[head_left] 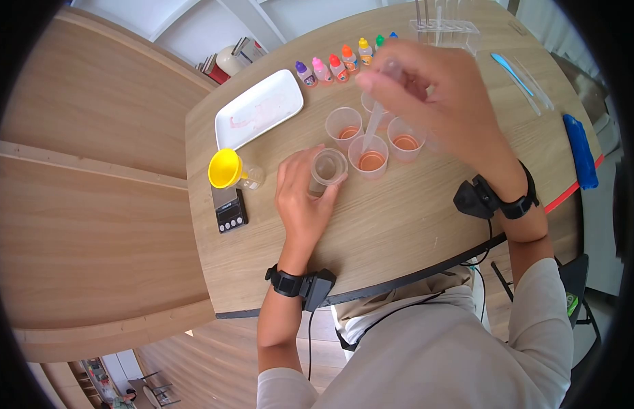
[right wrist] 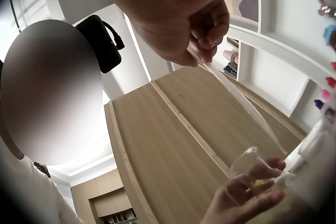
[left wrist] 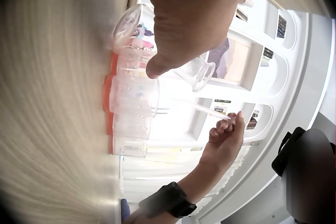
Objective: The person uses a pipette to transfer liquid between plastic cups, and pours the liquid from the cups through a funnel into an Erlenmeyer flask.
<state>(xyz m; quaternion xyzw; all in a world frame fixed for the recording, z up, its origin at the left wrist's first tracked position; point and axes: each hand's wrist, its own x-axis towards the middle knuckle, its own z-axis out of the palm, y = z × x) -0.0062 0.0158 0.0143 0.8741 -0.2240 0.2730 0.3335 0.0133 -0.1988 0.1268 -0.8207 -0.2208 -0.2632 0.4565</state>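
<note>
My left hand grips a clear glass vessel with a flared rim, low over the table. That rim stands out past my thumb in the left wrist view. My right hand pinches the upper end of a clear plastic dropper, which slants down. Its tip is within the mouth of the nearest plastic cup in the head view. Red-orange liquid shows low in this cup. Other translucent cups stand close behind it, including a left cup and a right cup.
A white tray lies at the back left, near several small color bottles. A yellow funnel sits over a black scale. At the right are a test-tube rack, a blue stick and a blue bundle.
</note>
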